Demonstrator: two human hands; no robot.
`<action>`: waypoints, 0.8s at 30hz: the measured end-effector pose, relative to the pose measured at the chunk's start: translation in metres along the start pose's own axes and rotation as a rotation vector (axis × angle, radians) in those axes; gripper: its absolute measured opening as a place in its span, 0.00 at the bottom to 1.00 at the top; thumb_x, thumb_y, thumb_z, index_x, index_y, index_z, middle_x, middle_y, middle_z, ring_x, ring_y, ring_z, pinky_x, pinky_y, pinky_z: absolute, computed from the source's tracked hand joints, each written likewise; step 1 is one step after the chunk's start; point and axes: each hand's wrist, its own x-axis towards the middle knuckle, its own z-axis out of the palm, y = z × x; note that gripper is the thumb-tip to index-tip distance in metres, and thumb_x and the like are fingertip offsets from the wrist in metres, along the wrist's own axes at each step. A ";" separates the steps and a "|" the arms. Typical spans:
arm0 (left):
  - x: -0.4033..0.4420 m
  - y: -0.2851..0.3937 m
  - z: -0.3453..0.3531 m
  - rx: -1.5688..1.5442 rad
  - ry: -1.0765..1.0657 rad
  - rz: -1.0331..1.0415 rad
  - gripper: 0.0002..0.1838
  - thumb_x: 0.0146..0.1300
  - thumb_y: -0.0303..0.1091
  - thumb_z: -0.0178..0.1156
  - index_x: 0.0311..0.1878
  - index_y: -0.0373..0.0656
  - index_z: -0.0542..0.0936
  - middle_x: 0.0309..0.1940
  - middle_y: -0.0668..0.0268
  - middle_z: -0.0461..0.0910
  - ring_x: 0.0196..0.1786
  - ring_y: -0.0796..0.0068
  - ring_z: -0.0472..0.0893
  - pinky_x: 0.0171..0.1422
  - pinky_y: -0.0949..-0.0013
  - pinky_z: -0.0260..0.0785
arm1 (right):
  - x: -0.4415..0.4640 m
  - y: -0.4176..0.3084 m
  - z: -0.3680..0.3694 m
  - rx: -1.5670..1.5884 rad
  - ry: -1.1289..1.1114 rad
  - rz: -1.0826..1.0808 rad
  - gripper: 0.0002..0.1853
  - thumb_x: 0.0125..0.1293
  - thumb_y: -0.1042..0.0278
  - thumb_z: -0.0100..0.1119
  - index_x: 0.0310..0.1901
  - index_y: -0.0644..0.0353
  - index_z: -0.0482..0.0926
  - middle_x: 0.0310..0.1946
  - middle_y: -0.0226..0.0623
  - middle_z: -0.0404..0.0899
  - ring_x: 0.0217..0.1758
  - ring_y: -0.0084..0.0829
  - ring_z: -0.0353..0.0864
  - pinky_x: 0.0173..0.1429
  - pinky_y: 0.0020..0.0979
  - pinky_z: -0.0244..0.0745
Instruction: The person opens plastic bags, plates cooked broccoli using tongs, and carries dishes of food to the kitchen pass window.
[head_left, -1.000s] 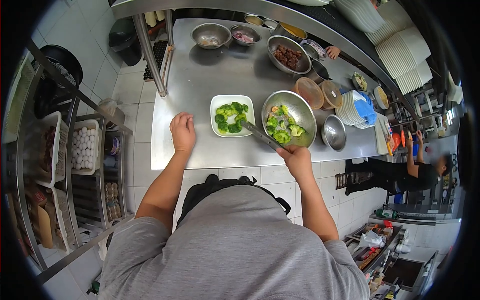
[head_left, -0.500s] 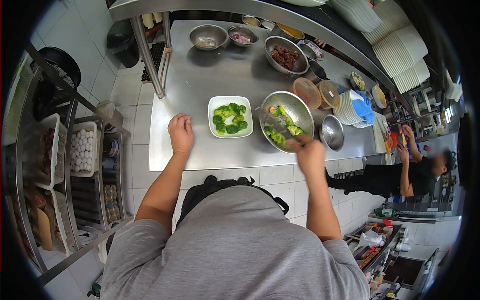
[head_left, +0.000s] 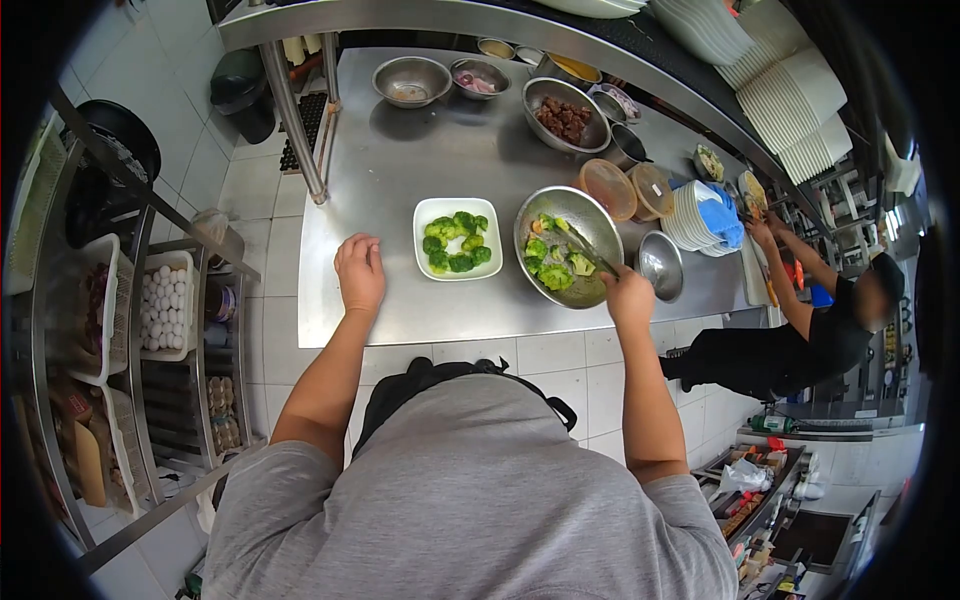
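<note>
My right hand point(head_left: 631, 298) is closed around the end of metal tongs point(head_left: 592, 252), which reach into a steel mixing bowl point(head_left: 606, 226). Broccoli florets point(head_left: 553, 274) with some orange bits lie in that bowl, the tongs' tips among or over them. To the left stands a square white dish point(head_left: 424, 213), with broccoli florets point(head_left: 460, 262) set in a ring around its inside. My left hand point(head_left: 360, 272) rests on the steel table left of the dish, fingers together and loosely bent, holding nothing. It does not touch the dish.
Beside the mixing bowl are a small steel bowl point(head_left: 660, 262), plastic tubs point(head_left: 607, 190) and stacked white bowls point(head_left: 690, 222). A bowl of browned meat point(head_left: 566, 118) sits farther back. A steel shelf point(head_left: 420, 14) overhangs the table point(head_left: 400, 170). A co-worker point(head_left: 800, 340) stands at the right.
The tongs have swung to the right side of the mixing bowl, and my right hand has shifted slightly right. Broccoli in the bowl has been moved about. The co-worker now reaches toward a bowl.
</note>
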 end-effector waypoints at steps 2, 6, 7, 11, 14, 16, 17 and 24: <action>0.001 -0.001 -0.001 -0.003 0.002 -0.010 0.07 0.64 0.31 0.55 0.42 0.43 0.81 0.48 0.61 0.77 0.56 0.60 0.73 0.65 0.59 0.59 | -0.001 -0.003 -0.019 0.054 0.031 0.018 0.16 0.58 0.58 0.65 0.35 0.66 0.83 0.26 0.49 0.82 0.31 0.46 0.83 0.36 0.40 0.76; 0.001 0.001 -0.001 0.017 -0.005 0.000 0.07 0.64 0.31 0.55 0.41 0.43 0.81 0.47 0.62 0.77 0.56 0.61 0.73 0.65 0.59 0.59 | -0.010 -0.008 -0.031 0.616 -0.063 0.194 0.16 0.56 0.63 0.70 0.39 0.69 0.85 0.26 0.46 0.84 0.26 0.33 0.80 0.33 0.32 0.71; 0.001 0.002 -0.001 0.031 -0.005 0.012 0.08 0.64 0.31 0.55 0.41 0.43 0.81 0.47 0.62 0.77 0.56 0.61 0.73 0.65 0.59 0.59 | -0.016 -0.029 -0.040 0.690 -0.212 0.193 0.16 0.56 0.63 0.70 0.40 0.69 0.84 0.26 0.46 0.84 0.27 0.31 0.80 0.33 0.32 0.71; 0.000 0.002 -0.001 0.036 -0.010 0.005 0.07 0.64 0.31 0.55 0.41 0.43 0.81 0.47 0.62 0.77 0.55 0.61 0.73 0.65 0.59 0.59 | -0.031 -0.082 -0.025 0.734 -0.357 0.069 0.17 0.56 0.61 0.70 0.39 0.69 0.85 0.24 0.48 0.83 0.27 0.34 0.81 0.35 0.34 0.72; 0.001 0.001 -0.001 0.021 0.002 -0.005 0.07 0.64 0.31 0.54 0.41 0.43 0.81 0.47 0.62 0.77 0.55 0.61 0.73 0.65 0.59 0.59 | -0.027 -0.097 -0.026 0.476 -0.456 0.025 0.19 0.56 0.57 0.70 0.39 0.67 0.85 0.23 0.50 0.81 0.27 0.39 0.81 0.37 0.36 0.73; 0.001 0.000 -0.001 -0.003 0.008 -0.013 0.07 0.64 0.31 0.54 0.41 0.43 0.81 0.47 0.62 0.77 0.55 0.61 0.73 0.65 0.59 0.59 | -0.028 -0.088 -0.028 0.572 -0.236 -0.016 0.18 0.56 0.59 0.70 0.39 0.67 0.84 0.20 0.44 0.79 0.23 0.30 0.76 0.33 0.33 0.71; 0.000 0.000 -0.001 -0.003 0.009 -0.019 0.07 0.64 0.31 0.54 0.41 0.43 0.81 0.47 0.62 0.77 0.55 0.61 0.73 0.65 0.59 0.59 | -0.028 -0.087 -0.040 0.561 -0.230 0.020 0.19 0.56 0.58 0.70 0.40 0.67 0.85 0.22 0.45 0.80 0.25 0.30 0.78 0.35 0.32 0.72; 0.001 0.002 -0.002 0.019 0.012 0.011 0.07 0.65 0.31 0.55 0.41 0.42 0.81 0.47 0.61 0.77 0.55 0.60 0.74 0.65 0.60 0.60 | -0.003 -0.044 -0.041 0.298 0.017 0.075 0.20 0.55 0.55 0.68 0.40 0.64 0.85 0.28 0.53 0.82 0.32 0.50 0.83 0.39 0.42 0.76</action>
